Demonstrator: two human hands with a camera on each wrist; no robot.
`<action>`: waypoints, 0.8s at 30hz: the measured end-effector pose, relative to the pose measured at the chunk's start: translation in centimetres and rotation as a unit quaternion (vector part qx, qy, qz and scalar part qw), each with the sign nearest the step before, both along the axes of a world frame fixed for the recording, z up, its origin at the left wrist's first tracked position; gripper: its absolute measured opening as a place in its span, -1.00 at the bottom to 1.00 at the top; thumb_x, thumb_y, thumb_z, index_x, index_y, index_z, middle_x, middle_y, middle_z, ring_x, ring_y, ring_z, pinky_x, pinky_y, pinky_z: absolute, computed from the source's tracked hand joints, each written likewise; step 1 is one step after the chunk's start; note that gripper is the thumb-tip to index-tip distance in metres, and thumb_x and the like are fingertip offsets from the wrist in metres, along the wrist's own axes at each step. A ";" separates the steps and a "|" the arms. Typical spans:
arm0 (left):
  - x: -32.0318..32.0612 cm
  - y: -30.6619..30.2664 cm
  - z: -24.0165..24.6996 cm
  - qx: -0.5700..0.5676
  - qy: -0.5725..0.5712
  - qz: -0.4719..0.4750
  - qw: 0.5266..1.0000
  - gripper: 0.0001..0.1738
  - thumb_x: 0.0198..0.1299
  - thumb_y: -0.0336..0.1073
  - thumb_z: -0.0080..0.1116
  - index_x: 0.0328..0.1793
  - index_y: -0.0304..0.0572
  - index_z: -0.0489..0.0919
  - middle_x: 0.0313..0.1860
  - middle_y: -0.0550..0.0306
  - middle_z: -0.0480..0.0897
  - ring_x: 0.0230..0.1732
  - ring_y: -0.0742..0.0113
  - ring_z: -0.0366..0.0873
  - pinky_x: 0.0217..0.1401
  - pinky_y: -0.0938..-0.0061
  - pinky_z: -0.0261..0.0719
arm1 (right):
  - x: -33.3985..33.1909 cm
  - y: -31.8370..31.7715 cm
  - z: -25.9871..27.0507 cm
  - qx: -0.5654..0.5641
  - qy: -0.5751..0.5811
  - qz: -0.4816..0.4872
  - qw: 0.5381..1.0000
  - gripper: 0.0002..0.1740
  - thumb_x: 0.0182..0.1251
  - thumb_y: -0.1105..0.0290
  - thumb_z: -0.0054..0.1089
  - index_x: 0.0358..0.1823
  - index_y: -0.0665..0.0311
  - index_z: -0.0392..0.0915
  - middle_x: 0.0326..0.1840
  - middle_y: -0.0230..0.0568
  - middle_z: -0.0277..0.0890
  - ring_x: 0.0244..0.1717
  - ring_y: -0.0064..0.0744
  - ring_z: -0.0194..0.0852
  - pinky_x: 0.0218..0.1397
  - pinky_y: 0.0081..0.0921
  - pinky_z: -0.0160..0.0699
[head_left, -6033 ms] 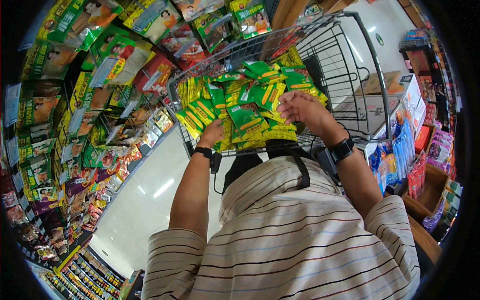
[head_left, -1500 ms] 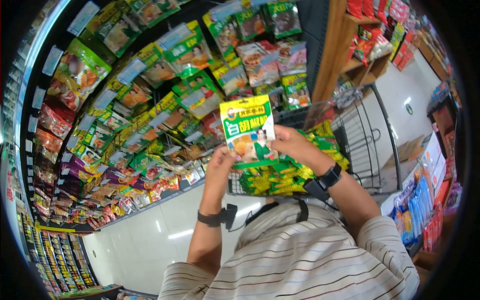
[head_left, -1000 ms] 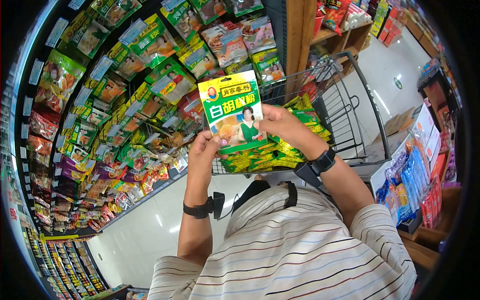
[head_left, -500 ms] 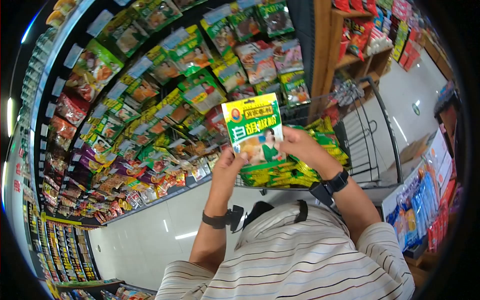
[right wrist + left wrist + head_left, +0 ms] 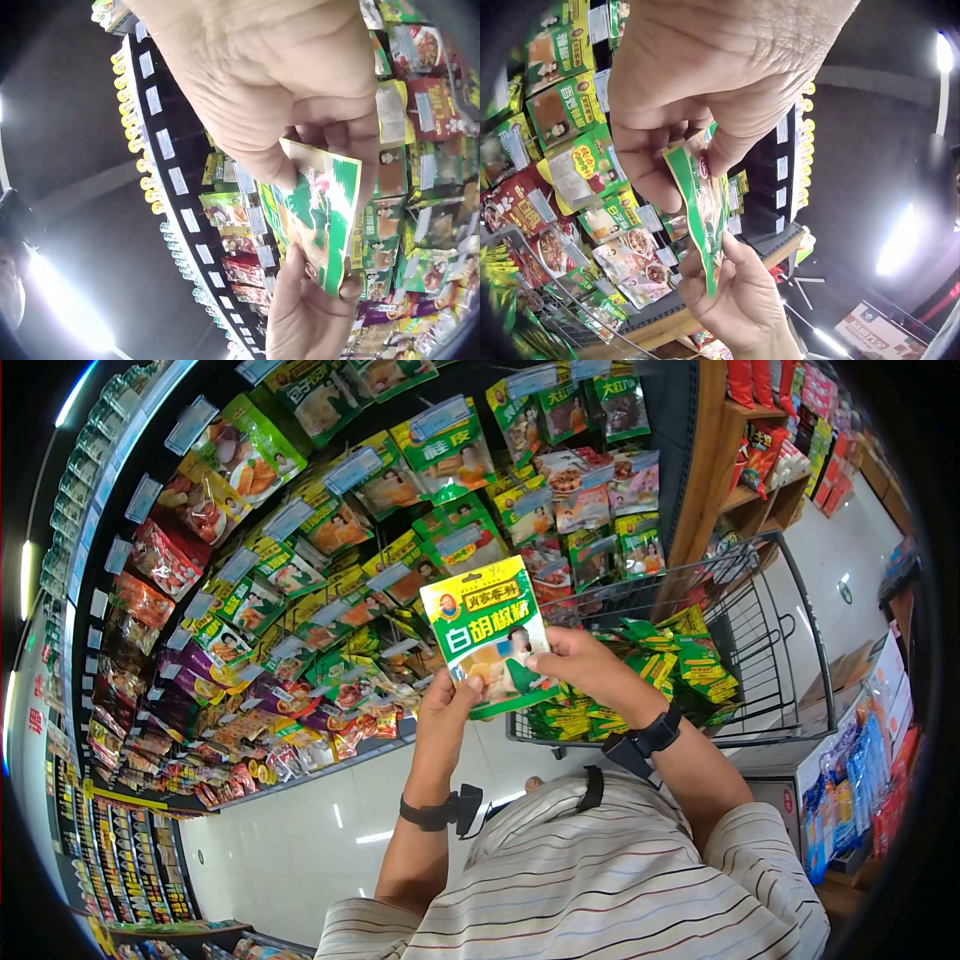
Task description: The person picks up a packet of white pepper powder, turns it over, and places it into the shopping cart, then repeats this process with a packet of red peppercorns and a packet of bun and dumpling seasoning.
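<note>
A yellow, green and white packet of white pepper powder (image 5: 488,628) is held up before the body, its printed front towards the head camera. My left hand (image 5: 447,705) pinches its lower left corner, thumb on the front. At the right edge, my right hand (image 5: 592,668) pinches it between thumb and fingers. Seen from the left wrist, the packet (image 5: 694,199) appears nearly edge-on between both hands. The right wrist view shows the lower front of the packet (image 5: 324,214). Behind the right hand, several green and yellow packets (image 5: 645,670) lie heaped in a wire shopping cart.
The cart's rim (image 5: 830,710) runs along the right. A rack of hanging spice packets (image 5: 440,455) with price tags fills the left and front. Wooden shelving (image 5: 700,490) stands beyond the cart. Boxes and blue-packed goods (image 5: 850,770) are at the far right, over a pale tiled floor (image 5: 300,850).
Six seconds ago both hands were over the packets in the cart. Since 1.5 seconds ago they hold the white pepper powder packet up. The head view has shifted slightly.
</note>
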State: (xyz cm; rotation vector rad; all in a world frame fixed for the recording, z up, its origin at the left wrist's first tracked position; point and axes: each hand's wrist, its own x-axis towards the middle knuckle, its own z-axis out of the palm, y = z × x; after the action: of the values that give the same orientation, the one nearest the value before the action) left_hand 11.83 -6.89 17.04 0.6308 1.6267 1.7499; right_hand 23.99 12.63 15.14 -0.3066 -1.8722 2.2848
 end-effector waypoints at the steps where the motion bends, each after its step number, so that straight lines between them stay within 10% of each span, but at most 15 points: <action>1: -0.7 -0.7 0.0 -0.003 0.002 0.001 1.000 -0.66 0.40 -0.26 0.15 0.22 -0.23 0.54 0.01 0.24 0.67 -0.07 0.57 0.56 0.04 0.57 0.52 | -0.9 -1.0 0.2 -0.011 0.007 0.000 1.000 -0.65 0.45 0.31 0.17 0.20 0.26 0.55 -0.10 -0.46 0.61 -0.22 -0.70 0.48 -0.23 -0.64 0.49; 24: -8.7 -3.2 -3.1 0.016 -0.032 -0.051 0.998 -0.74 0.40 -0.23 0.17 0.13 -0.16 0.56 -0.12 0.33 0.66 -0.19 0.66 0.49 -0.11 0.66 0.42 | -5.1 -6.4 -0.8 -0.034 -0.021 -0.038 0.998 -0.65 0.44 0.30 0.18 0.17 0.29 0.50 -0.14 -0.42 0.56 -0.22 -0.69 0.46 -0.18 -0.64 0.47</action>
State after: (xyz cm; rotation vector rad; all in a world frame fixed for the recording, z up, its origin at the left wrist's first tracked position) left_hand 3.17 -10.11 13.90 0.6539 1.5006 1.7070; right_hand 18.85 6.26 14.32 -0.4310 -1.7726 2.3136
